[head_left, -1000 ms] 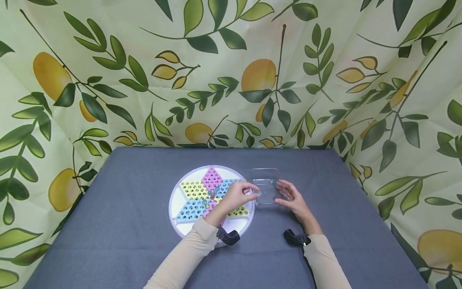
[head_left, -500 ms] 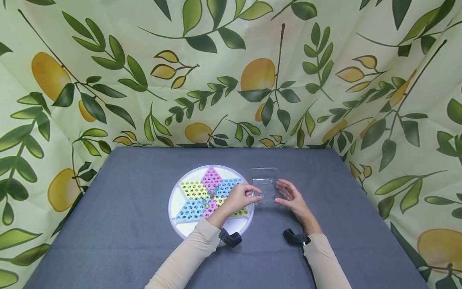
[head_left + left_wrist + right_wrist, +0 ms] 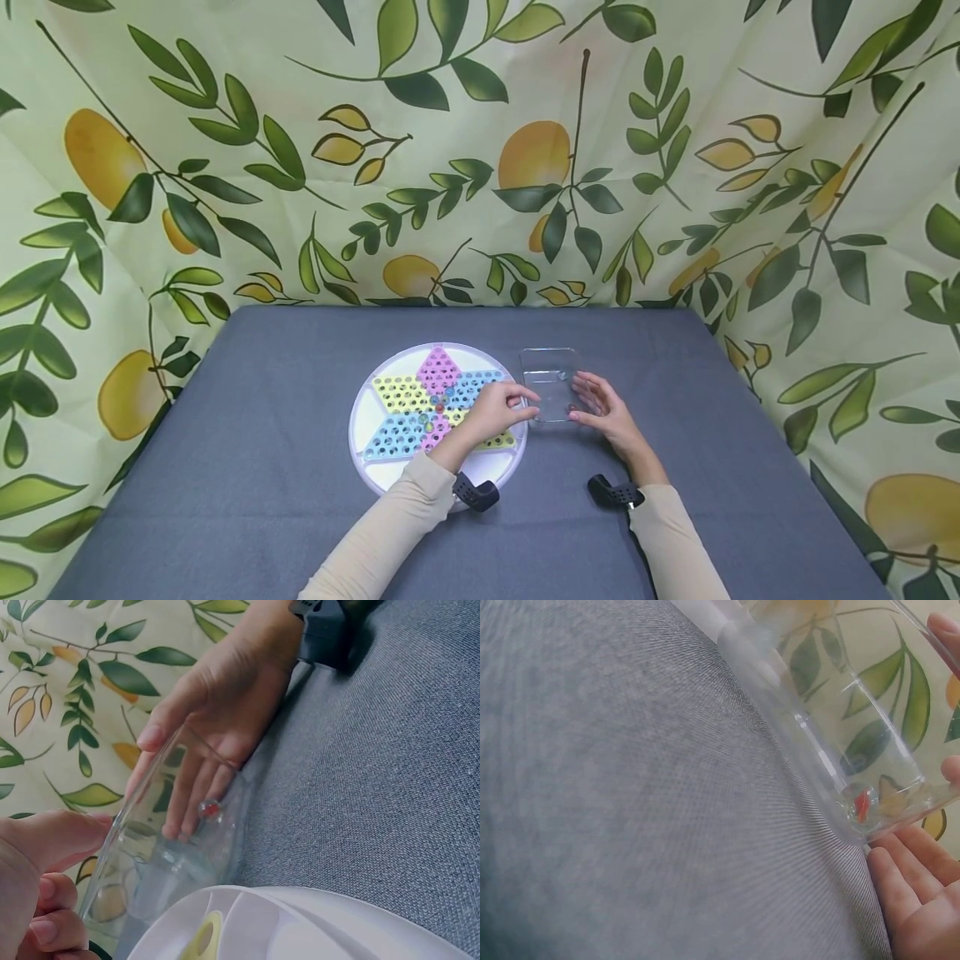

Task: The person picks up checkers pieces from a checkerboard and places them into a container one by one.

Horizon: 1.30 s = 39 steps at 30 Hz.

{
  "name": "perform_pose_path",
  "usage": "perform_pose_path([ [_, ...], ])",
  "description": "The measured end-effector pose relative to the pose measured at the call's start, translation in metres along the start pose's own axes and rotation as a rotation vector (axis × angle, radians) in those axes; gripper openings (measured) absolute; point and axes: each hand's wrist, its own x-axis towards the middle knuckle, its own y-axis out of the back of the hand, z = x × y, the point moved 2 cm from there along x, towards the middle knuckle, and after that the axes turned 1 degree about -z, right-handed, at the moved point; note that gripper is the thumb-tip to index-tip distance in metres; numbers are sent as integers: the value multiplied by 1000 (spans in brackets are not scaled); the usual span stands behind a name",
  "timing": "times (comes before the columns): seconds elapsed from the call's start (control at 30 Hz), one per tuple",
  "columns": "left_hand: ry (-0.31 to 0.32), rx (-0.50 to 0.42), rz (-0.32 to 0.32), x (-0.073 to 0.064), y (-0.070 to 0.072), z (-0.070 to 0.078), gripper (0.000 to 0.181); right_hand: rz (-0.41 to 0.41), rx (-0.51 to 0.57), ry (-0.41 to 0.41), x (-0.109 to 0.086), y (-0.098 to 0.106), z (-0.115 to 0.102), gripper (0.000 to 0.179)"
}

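My left hand [image 3: 491,410] reaches over the Chinese checkers board to the left rim of a clear plastic box [image 3: 549,349]. Its thumb and index finger come close together there; whether a marble lies between them is hidden. In the left wrist view the other fingers [image 3: 56,930] are curled. My right hand [image 3: 613,415] holds the box's right end, thumb at the near corner and fingers along the side. A glass marble with a red streak [image 3: 861,804] sits inside near that end. Another small marble [image 3: 562,377] shows farther back in the box.
The round white board [image 3: 367,417] with a pink, yellow and blue star stands left of the box. Several marbles [image 3: 428,423] sit around its middle. A grey cloth [image 3: 262,467] covers the table, and a leaf-and-fruit patterned curtain [image 3: 450,225] hangs behind.
My left fingertips dipped slightly to the right inside the box, then drew back left toward its rim. A glint beside them no longer shows. The right hand and box stay put.
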Motion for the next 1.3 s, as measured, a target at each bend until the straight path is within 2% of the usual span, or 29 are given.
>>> perform_pose_path([
  [0.17,4,5,-8,0,1,0,21,2,5,8,1,0,1,75],
  [0.4,14,-20,-16,-5,2,0,20,4,-14,-29,0,-2,1,75],
  [0.63,24,-53,-4,-12,7,-2,20,11,-2,-12,0,-2,0,75],
  [1.07,22,-39,46,-26,33,-10,21,6,13,4,1,-2,0,76],
  [1.3,65,-86,53,-31,49,-13,22,10,-10,-6,1,-1,1,75],
])
